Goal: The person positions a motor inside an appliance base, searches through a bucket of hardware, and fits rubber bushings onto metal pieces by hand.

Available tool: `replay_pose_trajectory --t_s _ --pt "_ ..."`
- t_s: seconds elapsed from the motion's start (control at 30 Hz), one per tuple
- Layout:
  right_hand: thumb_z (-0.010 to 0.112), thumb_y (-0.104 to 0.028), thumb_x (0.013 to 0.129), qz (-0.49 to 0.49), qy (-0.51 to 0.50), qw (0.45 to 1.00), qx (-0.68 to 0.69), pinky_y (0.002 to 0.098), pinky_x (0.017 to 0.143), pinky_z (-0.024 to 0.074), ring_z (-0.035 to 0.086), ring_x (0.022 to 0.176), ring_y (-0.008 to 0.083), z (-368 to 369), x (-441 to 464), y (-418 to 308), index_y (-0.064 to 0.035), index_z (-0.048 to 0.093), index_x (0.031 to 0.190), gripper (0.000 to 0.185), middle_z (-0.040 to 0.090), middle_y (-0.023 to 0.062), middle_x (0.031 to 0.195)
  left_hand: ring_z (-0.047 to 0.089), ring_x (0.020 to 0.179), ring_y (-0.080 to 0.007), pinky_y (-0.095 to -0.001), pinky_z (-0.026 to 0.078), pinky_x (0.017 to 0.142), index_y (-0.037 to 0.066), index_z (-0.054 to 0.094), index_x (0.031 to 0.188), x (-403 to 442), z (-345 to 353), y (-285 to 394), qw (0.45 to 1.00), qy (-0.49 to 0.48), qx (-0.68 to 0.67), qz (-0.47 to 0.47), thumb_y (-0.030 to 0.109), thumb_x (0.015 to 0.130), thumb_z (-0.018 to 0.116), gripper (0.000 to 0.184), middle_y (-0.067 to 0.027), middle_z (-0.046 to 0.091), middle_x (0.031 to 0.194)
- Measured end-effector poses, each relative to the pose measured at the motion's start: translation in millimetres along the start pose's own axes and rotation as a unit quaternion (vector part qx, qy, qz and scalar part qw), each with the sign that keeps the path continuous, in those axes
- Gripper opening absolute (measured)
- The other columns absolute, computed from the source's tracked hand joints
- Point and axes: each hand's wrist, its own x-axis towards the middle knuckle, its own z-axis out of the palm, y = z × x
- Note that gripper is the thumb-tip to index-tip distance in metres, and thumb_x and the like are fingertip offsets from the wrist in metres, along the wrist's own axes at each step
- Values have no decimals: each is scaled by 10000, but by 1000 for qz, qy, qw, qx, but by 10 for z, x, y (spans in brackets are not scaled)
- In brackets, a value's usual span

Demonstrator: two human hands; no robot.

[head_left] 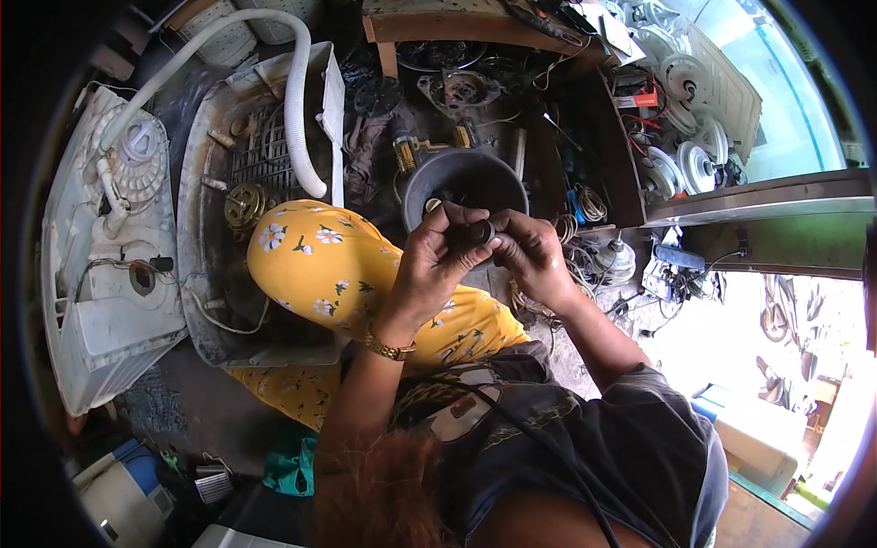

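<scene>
Both hands meet over a dark round bucket (507, 178). A small dark ring-like part (477, 232) is pinched between them. My left hand (437, 251), with a gold watch at its wrist, has its fingers closed round the left side of the part. On the other side, the fingertips of my right hand (530, 256) press against the part. Its exact shape is partly hidden by the fingers. A small brass-coloured round piece shows inside the bucket, just behind my left hand.
An open washing machine tub (206, 155) with a white hose (297, 100) stands left, beside a white machine panel (119, 315). Two yellow-black power tools lie behind the bucket. A wooden bench (475, 29) is at the back. White pulleys (696, 169) sit on the right shelf.
</scene>
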Motion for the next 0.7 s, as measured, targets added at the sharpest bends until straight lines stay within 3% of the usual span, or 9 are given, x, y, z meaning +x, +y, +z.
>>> replay_pose_trajectory --t_s 0.13,0.23,0.33,0.43,0.53,0.7 --pt "520 -88 913 42 -18 998 41 216 609 430 490 684 46 -26 -14 69 6 554 916 100 545 4 746 554 908 -73 -233 472 822 23 484 1086 -34 7 -59 999 28 -12 -29 28 846 613 273 -22 566 980" --pt "525 -96 913 67 -3 996 51 209 636 430 490 716 43 -8 18 7 6 540 930 105 542 -3 772 536 899 -64 -223 463 804 23 480 1090 -42 36 -96 998 63 27 7 39 852 608 270 -24 555 975" --pt "543 -78 897 70 32 996 41 228 667 439 505 754 60 10 21 -63 18 539 922 99 566 22 804 529 869 -65 -221 453 786 22 471 1104 -7 42 -174 969 83 208 105 41 858 600 279 -31 551 961" --pt "550 -78 895 27 36 996 71 221 673 431 493 757 55 58 57 22 6 539 897 85 557 7 803 514 868 -80 -224 437 798 18 467 1110 -40 50 -146 979 62 186 47 28 846 608 299 -36 537 956" --pt "556 -84 895 25 36 989 141 196 678 410 472 754 44 54 77 56 -10 535 851 88 535 -8 784 500 880 -96 -232 421 809 10 465 1113 -58 108 -94 994 58 68 60 56 868 580 274 -44 522 966" --pt "546 -110 906 59 53 972 220 186 643 400 462 727 32 113 46 -3 -15 528 827 125 524 -11 768 507 888 -163 -302 413 801 8 461 1118 -93 58 -129 980 61 184 35 274 946 447 316 -93 533 991"
